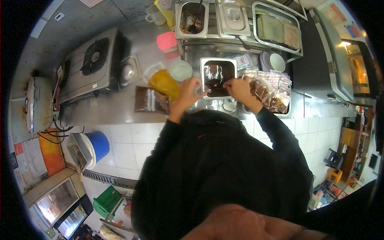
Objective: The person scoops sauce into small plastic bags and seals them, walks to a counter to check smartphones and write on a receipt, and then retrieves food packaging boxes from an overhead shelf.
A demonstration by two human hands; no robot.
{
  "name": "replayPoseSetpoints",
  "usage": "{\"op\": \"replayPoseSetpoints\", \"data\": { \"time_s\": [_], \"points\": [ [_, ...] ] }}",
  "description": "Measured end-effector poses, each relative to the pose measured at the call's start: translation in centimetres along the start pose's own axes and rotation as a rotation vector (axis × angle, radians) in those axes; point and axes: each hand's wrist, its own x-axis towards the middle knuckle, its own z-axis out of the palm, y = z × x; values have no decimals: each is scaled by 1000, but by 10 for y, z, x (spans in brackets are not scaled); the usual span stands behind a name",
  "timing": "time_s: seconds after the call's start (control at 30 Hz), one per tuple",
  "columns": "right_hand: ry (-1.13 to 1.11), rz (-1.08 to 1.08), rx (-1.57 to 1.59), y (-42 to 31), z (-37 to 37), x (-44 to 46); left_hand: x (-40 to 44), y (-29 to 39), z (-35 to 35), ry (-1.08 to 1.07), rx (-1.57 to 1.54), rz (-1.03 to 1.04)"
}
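A steel pan (218,59) of glossy dark brown sauce (216,74) stands in front of me on the counter. At its near left corner, my left hand (189,91) is closed on a small clear plastic piece (201,90), a cup or a bag, I cannot tell which. Over the pan's right edge, my right hand (240,89) has its fingertips pinched together; what they hold, if anything, is too small to make out. Beside my left wrist lie a bag of yellow liquid (163,81) and a dark brown bag (149,100). Several clear sauce packets (272,90) fill a tray right of my right hand.
A gas stove (90,60) is at the left. Behind the pan, a rack carries a sauce container (193,20), a lidded steel pan (233,18) and a tray (277,27). A pale green lid (181,71), a pink container (167,41) and bowls (276,62) stand nearby.
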Motion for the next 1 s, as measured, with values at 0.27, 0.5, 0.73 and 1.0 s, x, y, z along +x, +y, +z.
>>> {"op": "replayPoseSetpoints", "data": {
  "time_s": [0.27,0.5,0.73,1.0],
  "points": [
    [28,135,535,33,2,-4,5,-30,8,56,-245,-102],
    [101,262,609,39,-16,-10,5,-18,-12,116,-127,-155],
    [107,277,800,42,-55,-8,14,3,-31,200,12,-47],
    [322,81,635,10,-137,-12,51,35,-9,128,39,63]
  ]
}}
